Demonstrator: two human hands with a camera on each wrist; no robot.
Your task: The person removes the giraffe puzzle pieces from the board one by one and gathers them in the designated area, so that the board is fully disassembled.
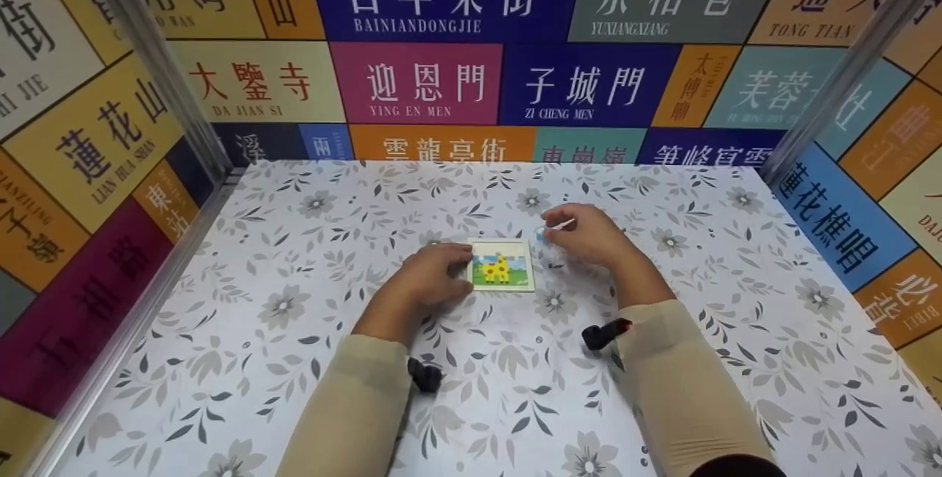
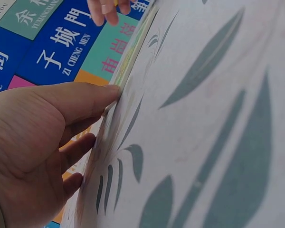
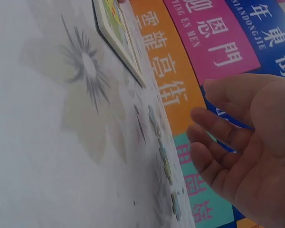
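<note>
A small jigsaw puzzle [image 1: 500,268] in a cream frame lies flat on the table, showing a yellow, red-spotted giraffe's body on green and blue. Its upper strip is bare cream board. My left hand [image 1: 434,274] holds the frame's left side, thumb at the near corner and fingers farther up; the left wrist view shows that thumb [image 2: 107,95] against the edge. Right of the puzzle, my right hand [image 1: 589,234] hovers with loosely bent fingers beside a light-blue piece [image 1: 541,235]. In the right wrist view, several thin puzzle pieces [image 3: 165,161] lie near the right hand [image 3: 256,147], which holds nothing visible.
A white cloth with grey flowers and leaves [image 1: 294,389] covers the table. Panels with coloured street-name signs [image 1: 441,6] stand along the back and both sides. A small black wrist camera sits at each cuff.
</note>
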